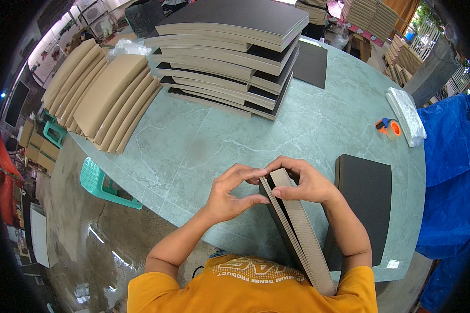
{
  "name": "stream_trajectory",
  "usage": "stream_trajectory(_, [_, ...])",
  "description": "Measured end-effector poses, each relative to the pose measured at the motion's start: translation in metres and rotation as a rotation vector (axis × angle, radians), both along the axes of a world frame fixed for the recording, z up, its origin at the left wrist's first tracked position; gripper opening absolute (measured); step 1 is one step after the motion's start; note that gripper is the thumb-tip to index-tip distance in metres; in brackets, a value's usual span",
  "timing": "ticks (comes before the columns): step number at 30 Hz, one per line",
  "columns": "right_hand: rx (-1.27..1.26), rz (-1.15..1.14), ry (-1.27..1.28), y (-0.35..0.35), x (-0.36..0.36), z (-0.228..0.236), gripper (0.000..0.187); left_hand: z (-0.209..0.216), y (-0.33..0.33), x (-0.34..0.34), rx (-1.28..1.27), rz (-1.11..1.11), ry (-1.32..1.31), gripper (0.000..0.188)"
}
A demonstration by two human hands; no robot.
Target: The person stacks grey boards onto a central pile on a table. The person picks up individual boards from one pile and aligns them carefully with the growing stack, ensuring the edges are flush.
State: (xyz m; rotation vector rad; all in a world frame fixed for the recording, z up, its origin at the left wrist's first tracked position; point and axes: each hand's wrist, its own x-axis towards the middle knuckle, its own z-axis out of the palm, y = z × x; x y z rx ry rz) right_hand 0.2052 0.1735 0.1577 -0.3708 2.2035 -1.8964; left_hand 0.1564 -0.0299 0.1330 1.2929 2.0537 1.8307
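Observation:
A thick stack of black-faced boards (304,229) with grey edges stands on its long side at the table's near edge, leaning close to my body. At its far end the boards are parted, with a narrow gap between a thin left portion and a thicker right one. My left hand (236,190) pinches the thin portion between thumb and fingers. My right hand (305,182) is wrapped round the thicker portion, thumb on the grey edges. Just right of my right forearm lies another pile of black boards (368,208), flat on the table.
A tall, staggered pile of black boards (235,23) stands at the back of the marbled table (193,148). Brown paper-wrapped packs (109,96) lean at the left edge. An orange tape dispenser (389,129) and clear plastic bags (406,117) lie right. A green stool (100,182) stands left.

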Motion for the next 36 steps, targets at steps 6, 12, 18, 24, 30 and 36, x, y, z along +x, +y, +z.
stream_trajectory(6, [-0.013,-0.06,-0.03,0.001,0.004,-0.001,0.041,-0.003,-0.004,0.001,0.319,-0.318,-0.686,0.057])
stream_trajectory(12, [-0.064,-0.091,-0.124,-0.001,0.006,0.008,0.04,0.017,0.0,0.007,0.002,-0.178,-0.463,0.048])
stream_trajectory(18, [-0.082,-0.078,-0.142,0.0,0.007,0.011,0.039,0.017,-0.002,0.006,-0.025,-0.159,-0.419,0.049])
stream_trajectory(24, [-0.102,-0.077,-0.151,0.001,0.006,0.007,0.042,0.014,-0.002,0.007,0.037,-0.173,-0.447,0.049])
stream_trajectory(30, [-0.1,-0.094,-0.157,0.001,0.007,0.008,0.043,0.013,-0.003,0.006,0.04,-0.184,-0.461,0.048])
stream_trajectory(36, [-0.131,-0.131,-0.145,0.001,0.007,0.002,0.04,0.01,-0.001,0.007,0.083,-0.196,-0.479,0.048])
